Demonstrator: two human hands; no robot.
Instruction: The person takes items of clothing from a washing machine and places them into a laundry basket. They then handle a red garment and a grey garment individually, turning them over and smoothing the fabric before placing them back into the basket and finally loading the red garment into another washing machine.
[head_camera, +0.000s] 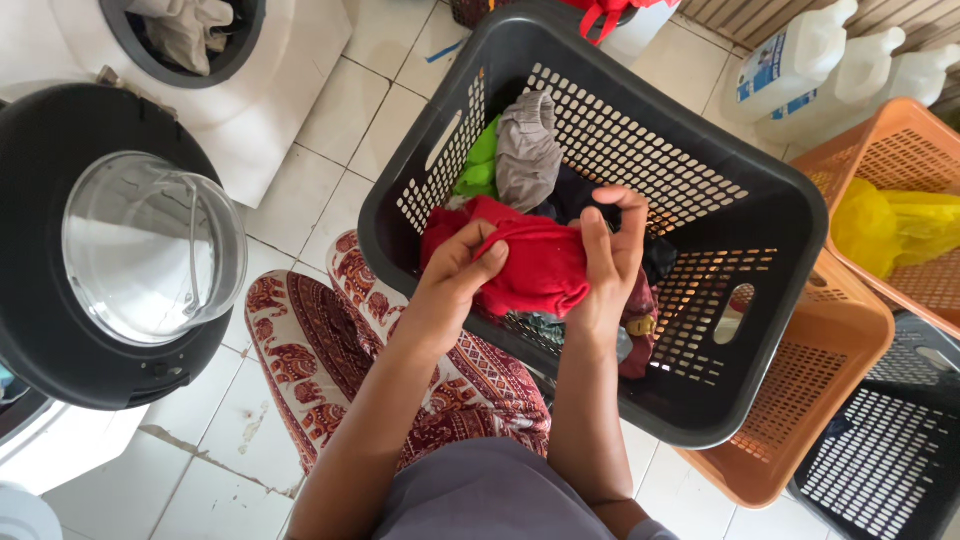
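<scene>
A dark grey perforated laundry basket (770, 190) stands on the tiled floor in front of me. Both hands are inside it, gripping a red garment (540, 265). My left hand (455, 275) pinches the garment's left side. Its right edge is in my right hand (608, 255), fingers curled over the top. Under and behind the red cloth lie a grey garment (525, 150), a bright green one (480, 165) and dark clothes. My knees in red patterned trousers (330, 350) are just below the basket.
An open front-loader door with a glass porthole (150, 245) is at the left; a second washer drum with clothes (190, 30) is at the top left. Orange baskets (830, 340), one holding a yellow bag (890, 225), a black basket (890, 450) and white jugs (800, 60) stand at the right.
</scene>
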